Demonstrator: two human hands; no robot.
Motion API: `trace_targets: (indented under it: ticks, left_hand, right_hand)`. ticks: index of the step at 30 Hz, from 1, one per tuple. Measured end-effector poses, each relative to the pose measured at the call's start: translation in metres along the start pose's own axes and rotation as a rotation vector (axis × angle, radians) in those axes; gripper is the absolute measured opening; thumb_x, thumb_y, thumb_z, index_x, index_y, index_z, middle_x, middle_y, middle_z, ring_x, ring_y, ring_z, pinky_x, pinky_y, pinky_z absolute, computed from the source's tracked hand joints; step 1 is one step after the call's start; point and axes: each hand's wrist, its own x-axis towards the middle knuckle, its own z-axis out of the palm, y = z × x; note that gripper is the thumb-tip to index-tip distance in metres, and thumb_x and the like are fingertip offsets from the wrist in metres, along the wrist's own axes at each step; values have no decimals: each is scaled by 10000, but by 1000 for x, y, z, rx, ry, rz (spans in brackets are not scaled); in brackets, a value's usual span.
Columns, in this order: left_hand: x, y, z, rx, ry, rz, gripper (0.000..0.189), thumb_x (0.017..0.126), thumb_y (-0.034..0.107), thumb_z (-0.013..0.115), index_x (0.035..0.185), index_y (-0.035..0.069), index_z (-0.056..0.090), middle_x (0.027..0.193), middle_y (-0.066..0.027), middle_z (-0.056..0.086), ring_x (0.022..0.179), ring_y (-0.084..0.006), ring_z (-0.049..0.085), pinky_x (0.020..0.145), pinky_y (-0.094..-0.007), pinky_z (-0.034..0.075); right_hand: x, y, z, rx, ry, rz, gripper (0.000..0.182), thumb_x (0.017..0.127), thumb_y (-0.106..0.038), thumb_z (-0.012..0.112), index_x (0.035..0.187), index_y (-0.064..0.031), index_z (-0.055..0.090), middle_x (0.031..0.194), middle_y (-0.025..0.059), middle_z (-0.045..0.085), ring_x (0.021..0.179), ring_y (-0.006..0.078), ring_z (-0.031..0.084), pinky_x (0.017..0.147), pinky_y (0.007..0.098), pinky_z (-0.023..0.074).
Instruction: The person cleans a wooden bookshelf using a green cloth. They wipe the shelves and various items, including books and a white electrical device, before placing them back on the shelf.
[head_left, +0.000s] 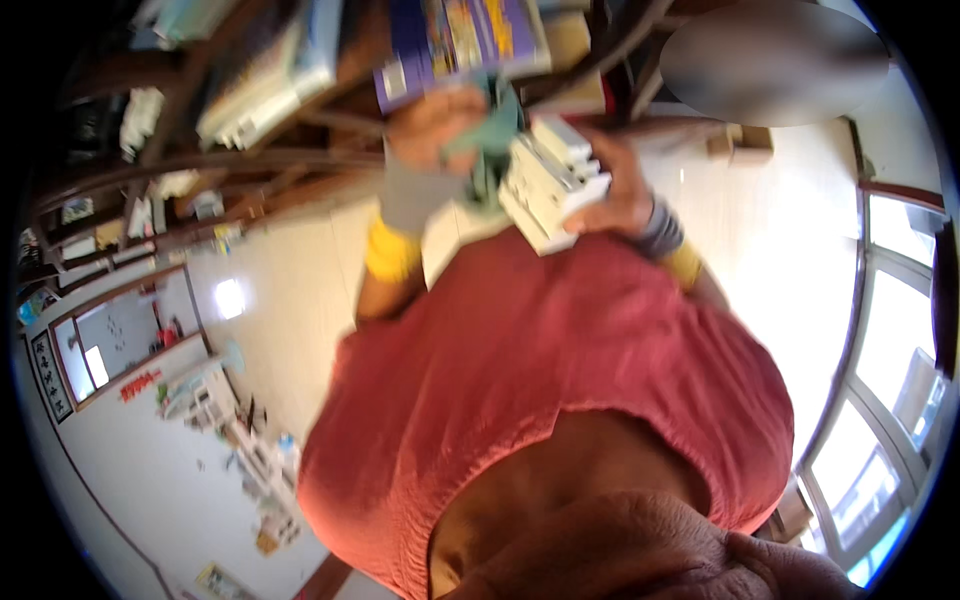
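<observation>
In front of my chest, my right hand (626, 187) grips a small stack of white, book-like items (551, 187) from the side. The thumb lies along their lower edge, and blur hides exactly what they are. Crumpled green cloth (495, 139) hangs from my left hand (435, 127), between that hand and the white stack. Whether the cloth touches the stack I cannot tell. Just beyond my left hand lies a purple book (465, 41) with a colourful cover, on the wooden shelving (315, 161). Both wrists wear grey and yellow bands.
More books (270, 82) fill the wooden shelves at the upper left. A small cardboard box (741, 142) rests on the pale floor (300, 247) at the upper right. Windows (855, 480) line the right side. Along the left wall stand cluttered white furnishings (206, 397).
</observation>
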Motion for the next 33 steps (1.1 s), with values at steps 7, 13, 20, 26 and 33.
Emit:
trace_targets:
  ticks: [7, 13, 20, 26, 33]
  left_hand:
    - [2, 30, -11, -110, 0, 94, 295, 684, 81, 666, 969, 16, 621, 1063, -139, 580, 938, -294, 595, 795, -318, 485]
    - [-1, 38, 22, 202, 39, 184, 733, 622, 337, 806, 1185, -21, 500, 1200, -192, 501, 963, -333, 594, 804, -369, 494]
    - [7, 40, 19, 126, 104, 189, 713, 593, 313, 819, 1145, -20, 516, 1146, -182, 561, 935, -323, 610, 789, -363, 494]
    - [5, 38, 13, -14, 187, 199, 683, 596, 299, 823, 1119, -33, 535, 1099, -189, 587, 901, -321, 631, 728, -353, 515]
    - [-8, 19, 8, 84, 309, 340, 655, 638, 330, 791, 1113, -41, 537, 1090, -199, 589, 872, -315, 633, 690, -360, 514]
  right_hand:
    - [16, 31, -15, 1003, 21, -108, 721, 755, -275, 666, 1335, 14, 351, 1293, 197, 478, 1179, 372, 478, 995, 534, 376]
    - [18, 5, 3, 989, 60, -122, 621, 823, -350, 618, 1310, -34, 397, 1261, 156, 511, 1163, 318, 500, 986, 485, 393]
    - [12, -14, 14, 800, 57, -36, 596, 839, -355, 597, 1303, -32, 406, 1246, 126, 526, 1151, 283, 511, 981, 440, 400]
    - [12, -19, 15, 696, 130, 10, 604, 823, -328, 621, 1292, -10, 413, 1205, 123, 553, 1092, 260, 551, 938, 387, 435]
    - [13, -28, 32, 668, 164, 67, 615, 826, -347, 620, 1296, -13, 404, 1205, 126, 550, 1094, 267, 548, 938, 393, 435]
